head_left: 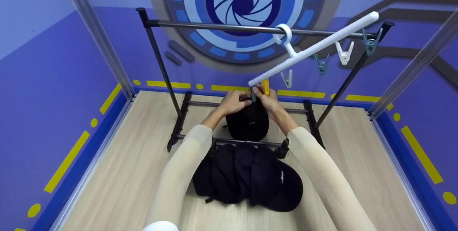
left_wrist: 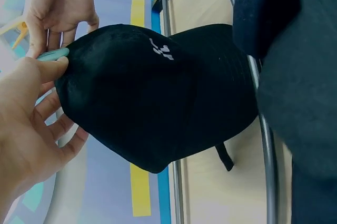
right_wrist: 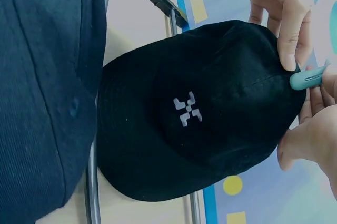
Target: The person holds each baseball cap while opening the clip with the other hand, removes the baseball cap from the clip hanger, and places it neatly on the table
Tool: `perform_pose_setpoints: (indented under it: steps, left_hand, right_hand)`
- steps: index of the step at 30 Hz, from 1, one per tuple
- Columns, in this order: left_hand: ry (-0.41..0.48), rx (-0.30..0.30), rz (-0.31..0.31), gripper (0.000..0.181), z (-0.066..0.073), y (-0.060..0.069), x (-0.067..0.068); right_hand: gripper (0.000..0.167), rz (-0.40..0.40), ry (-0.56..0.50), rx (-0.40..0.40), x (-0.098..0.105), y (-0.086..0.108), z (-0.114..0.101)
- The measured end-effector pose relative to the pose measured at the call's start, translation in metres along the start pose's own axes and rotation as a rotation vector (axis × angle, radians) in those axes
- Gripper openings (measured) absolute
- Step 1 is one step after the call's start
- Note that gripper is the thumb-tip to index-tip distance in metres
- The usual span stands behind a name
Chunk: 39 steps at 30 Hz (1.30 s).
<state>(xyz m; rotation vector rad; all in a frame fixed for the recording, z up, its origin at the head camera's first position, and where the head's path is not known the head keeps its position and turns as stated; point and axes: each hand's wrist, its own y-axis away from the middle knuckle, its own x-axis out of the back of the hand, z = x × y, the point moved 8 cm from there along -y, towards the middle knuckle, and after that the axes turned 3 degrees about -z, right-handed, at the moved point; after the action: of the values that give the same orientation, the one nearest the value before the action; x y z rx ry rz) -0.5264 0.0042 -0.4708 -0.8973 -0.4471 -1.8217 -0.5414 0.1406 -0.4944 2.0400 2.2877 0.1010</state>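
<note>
A black baseball cap (head_left: 248, 123) with a small pale logo hangs brim down beneath the low end of a tilted white clip hanger (head_left: 311, 50). At the top of its crown sits a teal clip (right_wrist: 307, 78), in contact with the fabric. My left hand (head_left: 235, 102) pinches the crown beside the clip, its thumb on the near side in the right wrist view. My right hand (head_left: 271, 102) pinches the clip's outer end between thumb and fingers. A yellow clip (head_left: 265, 87) hangs right by the right hand. The clip's jaws are partly hidden by fingers and fabric.
The hanger hooks over the black rail (head_left: 214, 26) of a garment rack. Other clips, such as a white clip (head_left: 344, 53), hang along its raised right part. Nearer me, a row of nested dark caps (head_left: 243, 177) lies against the rack's front base bar.
</note>
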Motion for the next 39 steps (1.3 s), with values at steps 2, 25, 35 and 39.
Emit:
perform_pose_setpoints:
  steps: [2, 25, 35, 39]
  left_hand:
    - [-0.003, -0.005, -0.002, 0.027, -0.001, 0.004, 0.000]
    - [-0.249, -0.038, 0.059, 0.021, 0.018, 0.029, 0.011]
    - [-0.325, -0.086, 0.093, 0.018, 0.026, 0.048, 0.030]
    - [-0.333, -0.101, 0.152, 0.019, 0.028, 0.054, 0.045]
  right_hand:
    - [0.039, 0.011, -0.008, -0.011, -0.003, 0.001, 0.001]
    - [0.027, 0.044, -0.252, -0.034, -0.019, 0.005, -0.003]
    - [0.033, 0.068, -0.111, -0.014, -0.006, 0.008, -0.009]
    - [0.047, 0.003, -0.126, 0.026, -0.004, 0.008, -0.012]
